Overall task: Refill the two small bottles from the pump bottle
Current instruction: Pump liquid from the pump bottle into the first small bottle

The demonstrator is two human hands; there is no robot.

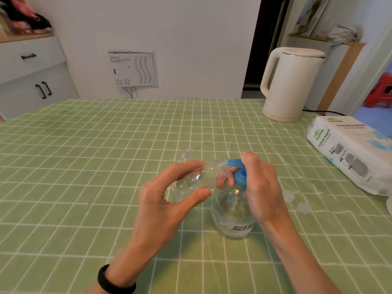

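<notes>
My left hand (167,200) pinches a tilted small bottle (203,177), its mouth at the blue nozzle (233,162); right hand (261,183) fingers (230,180) clasp the pump bottle (231,217) head (second bottle (186,154) stands beyond them).

White kettle (292,85) and tissue pack (347,153) on green checked tablecloth (84,166)

The pump bottle (232,217), tilted small bottle (203,177) and upright small bottle (186,154) are clear glossy plastic, the pump head (239,177) smooth blue plastic. The checked tablecloth (106,166) looks like smooth vinyl, perhaps cloth. The kettle (292,85) is matt cream plastic.
</notes>
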